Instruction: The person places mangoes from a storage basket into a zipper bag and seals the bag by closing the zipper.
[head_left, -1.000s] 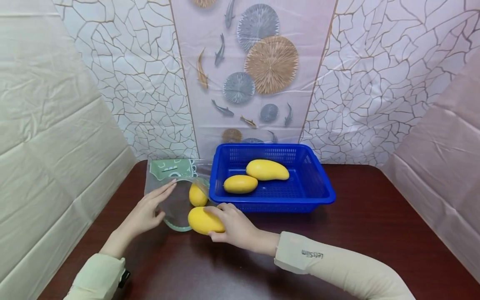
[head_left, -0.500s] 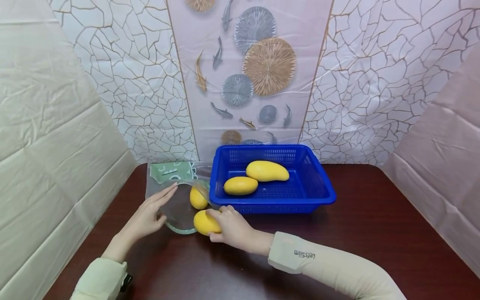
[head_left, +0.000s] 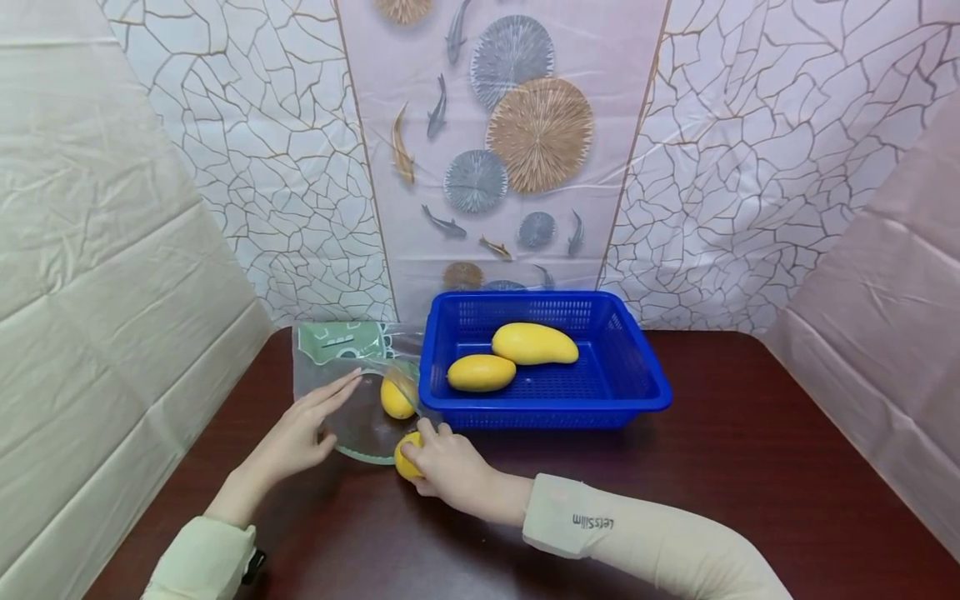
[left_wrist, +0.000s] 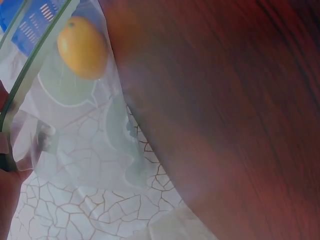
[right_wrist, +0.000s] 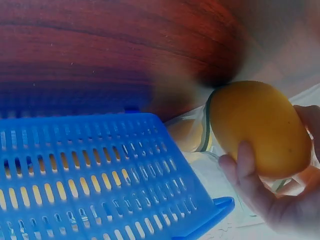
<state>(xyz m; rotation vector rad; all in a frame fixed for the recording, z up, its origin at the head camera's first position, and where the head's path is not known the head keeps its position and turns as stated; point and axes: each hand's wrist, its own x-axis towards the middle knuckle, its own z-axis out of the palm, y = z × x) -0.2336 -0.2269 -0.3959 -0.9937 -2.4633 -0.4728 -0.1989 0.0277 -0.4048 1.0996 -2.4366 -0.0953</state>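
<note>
The right hand (head_left: 442,462) has its grip clamped on a smooth yellow mango (head_left: 407,461) at the clear bag's (head_left: 352,400) near mouth, left of the blue basket (head_left: 637,379). The left hand (head_left: 300,433), fingers straight, holds the bag open on the desk (head_left: 750,467).

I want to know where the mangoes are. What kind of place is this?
Probably a set-up recording corner, not a real kitchen: a dark wooden table closed in by hung patterned sheets, holding only a blue plastic basket of mangoes and a clear zip bag.
</note>
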